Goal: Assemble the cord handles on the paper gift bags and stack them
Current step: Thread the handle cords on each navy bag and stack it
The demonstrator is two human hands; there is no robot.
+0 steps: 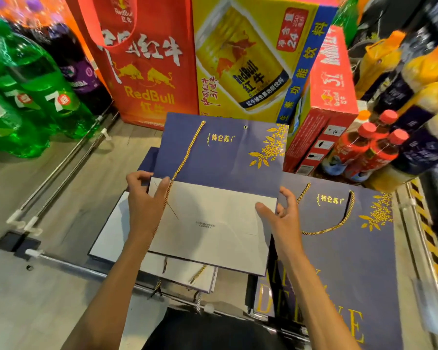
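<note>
A flat navy paper gift bag [225, 152] with gold flowers is held in front of me, its white folded bottom panel toward me. A gold cord [185, 157] runs from the bag's left eyelet down under my left hand; the right eyelet [245, 127] has no cord in it. My left hand [146, 198] grips the bag's left edge with the cord under its thumb. My right hand [280, 210] holds the right edge, thumb on the white panel. Under the bag lie other flat bags [111, 238]. At the right lies a finished bag [344, 248] with a gold cord handle.
A red RedBull bag [142, 72] and yellow and red drink cartons [250, 59] stand behind. Green soda bottles [31, 92] are at the left, red-capped bottles [372, 147] and orange bottles at the right. Metal rails [68, 168] cross the floor at the left.
</note>
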